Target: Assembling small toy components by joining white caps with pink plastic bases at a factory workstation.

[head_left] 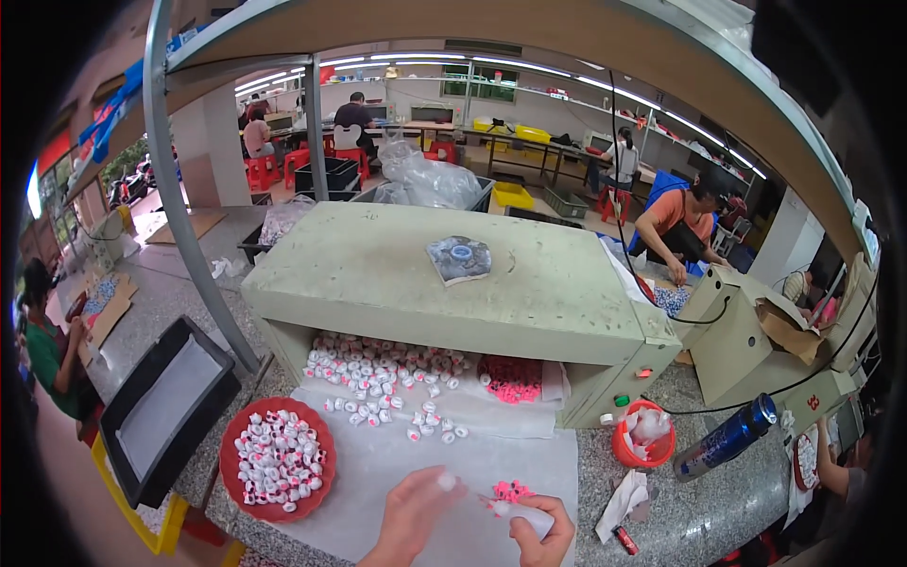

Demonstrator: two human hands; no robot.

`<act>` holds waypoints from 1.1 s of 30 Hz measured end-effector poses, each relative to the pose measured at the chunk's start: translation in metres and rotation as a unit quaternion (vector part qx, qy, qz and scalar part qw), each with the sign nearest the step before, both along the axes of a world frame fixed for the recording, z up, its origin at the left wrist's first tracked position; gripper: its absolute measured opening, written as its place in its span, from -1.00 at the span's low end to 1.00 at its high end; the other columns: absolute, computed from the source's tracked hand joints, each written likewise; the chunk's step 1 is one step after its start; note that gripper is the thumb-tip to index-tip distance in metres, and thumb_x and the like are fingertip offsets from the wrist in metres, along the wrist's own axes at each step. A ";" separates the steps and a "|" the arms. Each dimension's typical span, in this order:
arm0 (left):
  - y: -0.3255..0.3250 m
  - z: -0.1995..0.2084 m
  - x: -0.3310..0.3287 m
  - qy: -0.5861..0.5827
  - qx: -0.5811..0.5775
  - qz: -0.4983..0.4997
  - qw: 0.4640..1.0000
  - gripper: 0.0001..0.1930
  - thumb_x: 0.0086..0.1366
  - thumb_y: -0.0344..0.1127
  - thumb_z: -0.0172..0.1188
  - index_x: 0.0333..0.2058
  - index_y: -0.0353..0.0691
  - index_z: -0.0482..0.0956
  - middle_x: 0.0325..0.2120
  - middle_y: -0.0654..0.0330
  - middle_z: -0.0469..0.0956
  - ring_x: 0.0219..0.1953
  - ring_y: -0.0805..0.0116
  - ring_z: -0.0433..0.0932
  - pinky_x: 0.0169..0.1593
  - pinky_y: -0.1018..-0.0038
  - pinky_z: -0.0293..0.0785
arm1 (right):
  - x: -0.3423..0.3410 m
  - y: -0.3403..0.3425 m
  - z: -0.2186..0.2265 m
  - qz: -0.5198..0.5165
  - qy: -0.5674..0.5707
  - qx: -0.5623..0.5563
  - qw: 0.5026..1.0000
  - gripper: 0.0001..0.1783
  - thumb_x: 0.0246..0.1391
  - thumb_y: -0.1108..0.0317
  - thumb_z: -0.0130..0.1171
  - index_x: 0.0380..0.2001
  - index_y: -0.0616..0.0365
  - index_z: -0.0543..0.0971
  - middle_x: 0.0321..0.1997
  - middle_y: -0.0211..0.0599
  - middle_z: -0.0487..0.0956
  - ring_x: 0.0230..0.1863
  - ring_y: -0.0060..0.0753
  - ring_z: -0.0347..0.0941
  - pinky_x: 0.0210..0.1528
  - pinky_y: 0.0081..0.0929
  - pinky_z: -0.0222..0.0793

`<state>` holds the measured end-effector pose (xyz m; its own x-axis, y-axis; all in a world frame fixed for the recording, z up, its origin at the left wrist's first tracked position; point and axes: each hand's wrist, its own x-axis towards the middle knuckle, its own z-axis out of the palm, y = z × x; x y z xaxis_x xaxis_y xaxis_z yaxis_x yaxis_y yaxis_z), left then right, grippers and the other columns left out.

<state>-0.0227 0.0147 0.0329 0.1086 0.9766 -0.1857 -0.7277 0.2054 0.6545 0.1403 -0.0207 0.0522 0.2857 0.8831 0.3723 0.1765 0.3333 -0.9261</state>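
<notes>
My left hand [411, 515], blurred a little by motion, pinches a small white piece [446, 482] between its fingertips. In my right hand [548, 539] is a small white squeeze bottle [525, 516], tilted with its narrow end toward the left hand. Just beyond the bottle, small bright pink pieces [513, 489] lie on a white sheet [368, 477]. To the left stands a red scalloped bowl [230, 458] full of small white pieces with pink and black details. More white pieces [378, 373] are spread under the pale green box-like housing [453, 302].
A black tray [121, 444] sits at the left. On the right are a red-orange cup [619, 444] with white wadding, a blue bottle [727, 437] and a crumpled tissue [622, 501]. A metal post [189, 208] rises at left. A co-worker [685, 222] works at the far right.
</notes>
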 end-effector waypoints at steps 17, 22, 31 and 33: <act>-0.001 -0.007 0.002 0.291 0.207 0.085 0.930 -0.61 -0.01 -0.72 0.08 -0.13 -0.44 0.38 -0.34 0.07 0.49 -0.31 0.34 0.52 -0.21 0.50 0.49 | -0.002 -0.012 0.012 0.009 0.005 -0.003 1.000 -0.67 -0.31 0.51 0.17 -0.33 0.24 0.44 -0.44 -0.36 0.46 -0.46 -0.62 0.36 -0.40 -0.66 0.29; -0.013 -0.010 -0.005 0.256 0.143 0.059 0.954 -0.61 -0.04 -0.76 0.08 -0.16 -0.43 0.39 -0.29 0.08 0.42 -0.24 0.31 0.51 -0.17 0.53 0.47 | -0.007 -0.007 0.009 0.069 -0.044 0.039 0.996 -0.64 -0.30 0.53 0.24 -0.30 0.25 0.45 -0.38 -0.30 0.51 -0.43 -0.60 0.43 -0.40 -0.66 0.33; -0.012 -0.003 0.014 0.236 0.131 0.063 0.961 -0.64 -0.05 -0.77 0.06 -0.20 -0.44 0.38 -0.27 0.04 0.45 -0.23 0.25 0.52 -0.16 0.50 0.47 | 0.000 -0.019 0.009 0.039 -0.027 0.043 0.998 -0.61 -0.30 0.51 0.28 -0.28 0.25 0.45 -0.39 -0.24 0.55 -0.41 -0.50 0.50 -0.37 -0.60 0.39; -0.012 -0.005 0.014 0.241 0.131 0.066 0.959 -0.64 -0.05 -0.77 0.07 -0.20 -0.44 0.38 -0.27 0.03 0.45 -0.23 0.26 0.52 -0.16 0.50 0.47 | 0.002 -0.015 0.010 0.041 -0.034 0.054 0.997 -0.62 -0.30 0.51 0.27 -0.28 0.24 0.45 -0.41 -0.25 0.54 -0.43 -0.50 0.50 -0.38 -0.61 0.39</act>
